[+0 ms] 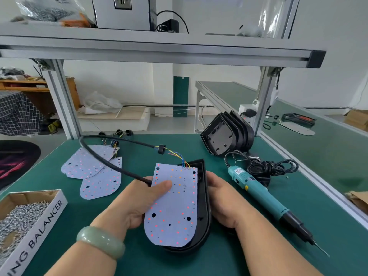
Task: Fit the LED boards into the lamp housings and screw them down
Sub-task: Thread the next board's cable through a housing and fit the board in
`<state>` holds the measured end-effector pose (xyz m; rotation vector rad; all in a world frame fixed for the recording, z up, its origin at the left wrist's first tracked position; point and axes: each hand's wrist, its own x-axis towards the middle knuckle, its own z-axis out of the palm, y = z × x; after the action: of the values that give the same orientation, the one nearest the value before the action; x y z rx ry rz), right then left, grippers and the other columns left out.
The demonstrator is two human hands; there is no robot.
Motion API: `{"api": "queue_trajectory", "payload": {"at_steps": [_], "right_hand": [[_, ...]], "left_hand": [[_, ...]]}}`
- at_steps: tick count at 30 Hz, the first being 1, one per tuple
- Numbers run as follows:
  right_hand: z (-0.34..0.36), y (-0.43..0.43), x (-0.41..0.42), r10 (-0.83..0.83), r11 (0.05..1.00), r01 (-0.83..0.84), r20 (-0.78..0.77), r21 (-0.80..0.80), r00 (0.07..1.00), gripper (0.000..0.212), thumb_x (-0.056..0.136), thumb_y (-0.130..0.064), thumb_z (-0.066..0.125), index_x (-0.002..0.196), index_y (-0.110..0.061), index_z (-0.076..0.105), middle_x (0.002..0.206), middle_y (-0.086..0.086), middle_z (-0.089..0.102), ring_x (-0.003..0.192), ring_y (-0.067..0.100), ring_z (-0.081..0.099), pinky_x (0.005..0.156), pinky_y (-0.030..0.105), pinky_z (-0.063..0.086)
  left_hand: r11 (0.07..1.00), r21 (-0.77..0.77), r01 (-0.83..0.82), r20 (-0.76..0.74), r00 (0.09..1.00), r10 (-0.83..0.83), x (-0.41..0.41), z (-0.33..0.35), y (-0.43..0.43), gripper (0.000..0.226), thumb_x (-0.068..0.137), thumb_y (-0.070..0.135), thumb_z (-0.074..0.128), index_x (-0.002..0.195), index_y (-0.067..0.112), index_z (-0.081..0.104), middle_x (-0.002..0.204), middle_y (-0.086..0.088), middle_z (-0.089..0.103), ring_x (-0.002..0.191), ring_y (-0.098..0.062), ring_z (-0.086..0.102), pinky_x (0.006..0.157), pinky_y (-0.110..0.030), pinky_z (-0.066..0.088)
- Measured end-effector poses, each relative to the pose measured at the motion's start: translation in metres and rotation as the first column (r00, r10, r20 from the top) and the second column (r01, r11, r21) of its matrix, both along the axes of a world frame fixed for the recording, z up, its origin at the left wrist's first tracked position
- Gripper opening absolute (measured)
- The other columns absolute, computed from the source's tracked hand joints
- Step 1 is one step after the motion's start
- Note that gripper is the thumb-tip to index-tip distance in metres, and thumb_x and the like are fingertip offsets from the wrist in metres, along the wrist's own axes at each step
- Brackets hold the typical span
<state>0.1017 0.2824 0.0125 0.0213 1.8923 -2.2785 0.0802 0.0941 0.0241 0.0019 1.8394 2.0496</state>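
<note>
Screws (pixel 23 216) sit boxed and spare boards (pixel 93 170) lie unfitted. The left hand (pixel 135 204) pinches a board (pixel 173 208), tilted over the housing (pixel 204 196) that the right hand (pixel 223 198) grips: apparently not seated or screwed. Empty housings (pixel 227 134) and the screwdriver (pixel 258 196) lie untouched.

My left hand (pixel 137 202) pinches the LED board (pixel 173 214), thumb on top; my right hand (pixel 224 198) grips the lamp housing (pixel 204 226).

Bench colours
Pale lilac LED board (pixel 173 206) dotted red, perhaps orange; black housing (pixel 205 216); teal screwdriver (pixel 258 194); green table (pixel 258 248).
</note>
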Motion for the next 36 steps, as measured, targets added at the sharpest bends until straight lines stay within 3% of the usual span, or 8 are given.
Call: {"api": "queue_trajectory", "payload": {"at_steps": [7,12,17,22,25,28,32,36], "right_hand": [[0.011,0.001,-0.004,-0.016,0.510,0.256,-0.289,0.821,0.957,0.018,0.082,-0.009,0.060,0.094,-0.016,0.072,0.094,0.001,0.074,0.088,0.016,0.066,0.075,0.028,0.052],[0.022,0.011,0.000,0.021,0.216,0.329,-0.342,0.919,0.940,0.010,0.082,-0.031,0.062,0.073,-0.027,0.062,0.068,-0.005,0.062,0.075,0.025,0.056,0.056,0.026,0.038],[0.026,0.016,0.004,-0.152,0.158,0.526,-0.506,0.836,0.849,0.015,0.086,-0.044,0.060,0.091,-0.033,0.069,0.086,-0.007,0.071,0.090,0.023,0.061,0.069,0.029,0.045],[0.019,0.003,0.004,-0.183,0.097,0.513,-0.492,0.853,0.851,0.022,0.088,-0.044,0.052,0.087,-0.027,0.066,0.085,-0.007,0.069,0.086,0.023,0.062,0.067,0.029,0.047],[0.011,-0.001,-0.002,-0.251,0.427,0.363,-0.277,0.828,0.928,0.031,0.089,-0.037,0.051,0.064,-0.019,0.058,0.063,-0.003,0.063,0.067,0.026,0.055,0.062,0.031,0.038],[0.013,0.001,0.004,-0.170,0.936,0.128,0.103,0.328,0.980,0.060,0.089,-0.065,0.043,0.059,-0.018,0.066,0.057,-0.002,0.060,0.058,0.020,0.050,0.063,0.033,0.035],[0.013,0.000,0.008,-0.113,0.933,0.099,0.019,0.347,0.993,0.068,0.082,-0.074,0.043,0.092,-0.015,0.076,0.092,0.001,0.076,0.093,0.026,0.070,0.083,0.032,0.052],[0.012,-0.009,0.008,-0.300,0.941,0.296,0.002,0.166,0.954,0.057,0.089,-0.050,0.048,0.086,0.005,0.064,0.077,0.003,0.069,0.066,0.018,0.060,0.059,0.025,0.044]], "left_hand": [[0.981,0.113,0.160,0.006,0.987,-0.162,-0.003,0.000,-0.012,0.048,0.061,0.023,0.084,0.104,0.005,0.070,0.099,-0.020,0.072,0.075,-0.030,0.072,0.058,-0.035,0.057],[0.953,0.124,0.278,-0.011,0.960,-0.278,-0.005,0.006,-0.018,0.073,0.027,0.038,0.098,0.089,0.005,0.076,0.091,-0.021,0.073,0.068,-0.029,0.072,0.054,-0.032,0.056],[0.959,0.132,0.250,0.028,0.966,-0.256,-0.003,0.013,-0.015,0.076,0.018,0.040,0.097,0.078,-0.001,0.075,0.081,-0.022,0.072,0.059,-0.027,0.070,0.049,-0.031,0.055],[0.989,0.096,0.111,0.055,0.992,-0.117,0.001,0.013,-0.013,0.055,0.054,0.039,0.083,0.081,-0.006,0.071,0.078,-0.022,0.072,0.056,-0.027,0.069,0.046,-0.031,0.054],[0.999,0.021,-0.047,0.006,0.999,0.047,0.004,0.012,-0.007,0.042,0.054,0.029,0.075,0.078,-0.006,0.068,0.073,-0.021,0.072,0.051,-0.025,0.067,0.043,-0.029,0.052],[0.987,-0.112,-0.114,-0.071,0.992,0.106,0.005,0.012,-0.008,0.047,0.048,0.035,0.079,0.074,-0.004,0.070,0.070,-0.019,0.072,0.049,-0.024,0.066,0.042,-0.026,0.050],[0.982,-0.140,-0.130,-0.144,0.983,0.109,0.009,0.012,-0.001,0.043,0.055,0.037,0.081,0.076,0.000,0.071,0.073,-0.013,0.074,0.057,-0.023,0.070,0.045,-0.026,0.052],[0.974,-0.170,-0.153,-0.176,0.977,0.123,0.014,0.005,0.012,0.039,0.062,0.039,0.082,0.078,0.004,0.072,0.080,-0.011,0.075,0.073,-0.032,0.071,0.067,-0.044,0.058]]}}
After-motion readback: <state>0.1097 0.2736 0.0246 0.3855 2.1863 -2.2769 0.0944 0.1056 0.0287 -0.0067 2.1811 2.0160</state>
